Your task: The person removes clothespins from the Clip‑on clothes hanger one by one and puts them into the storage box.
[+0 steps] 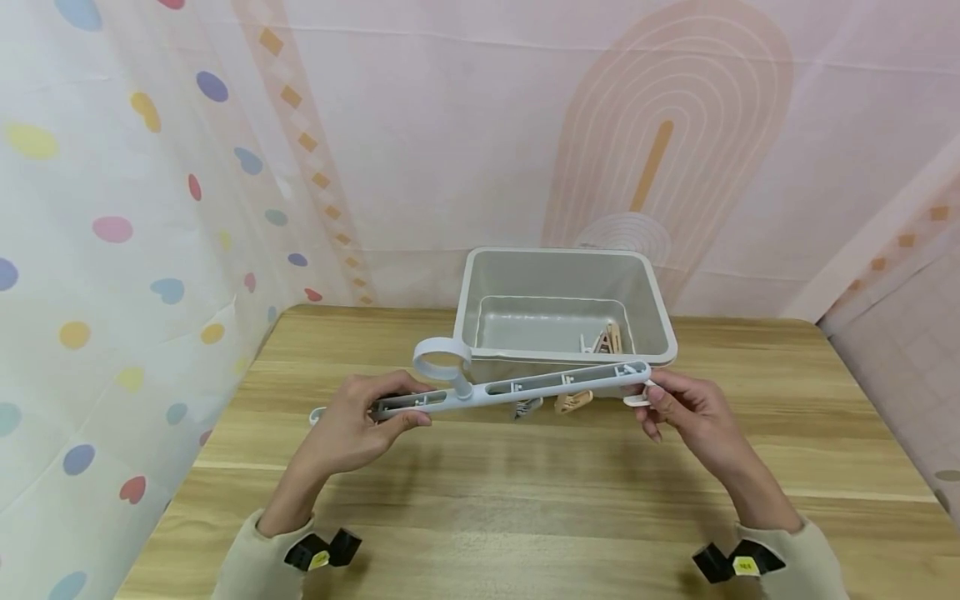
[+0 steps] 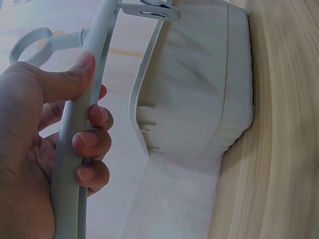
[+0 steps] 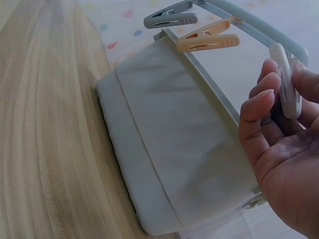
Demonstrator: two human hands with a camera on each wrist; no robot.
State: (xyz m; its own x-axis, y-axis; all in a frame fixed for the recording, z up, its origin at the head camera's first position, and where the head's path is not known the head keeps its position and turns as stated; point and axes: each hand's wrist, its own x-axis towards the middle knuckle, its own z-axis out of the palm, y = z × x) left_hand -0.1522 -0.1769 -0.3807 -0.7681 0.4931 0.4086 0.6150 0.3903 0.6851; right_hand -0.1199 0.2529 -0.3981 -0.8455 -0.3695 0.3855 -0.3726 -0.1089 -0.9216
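Observation:
A pale grey-blue hanger bar with a ring hook on top is held up over the table, tilted slightly up to the right. My left hand grips its left part, the thumb along one side and fingers curled round the other. At the bar's right end my right hand pinches a white clothespin between thumb and fingers. A peach clothespin and a grey clothespin hang from the bar between the hands. The palm hides part of the bar's left section.
Just behind the bar stands a grey plastic bin with a few loose clothespins in its right front corner. It rests on a wood-grain table. A patterned curtain hangs behind and at the left.

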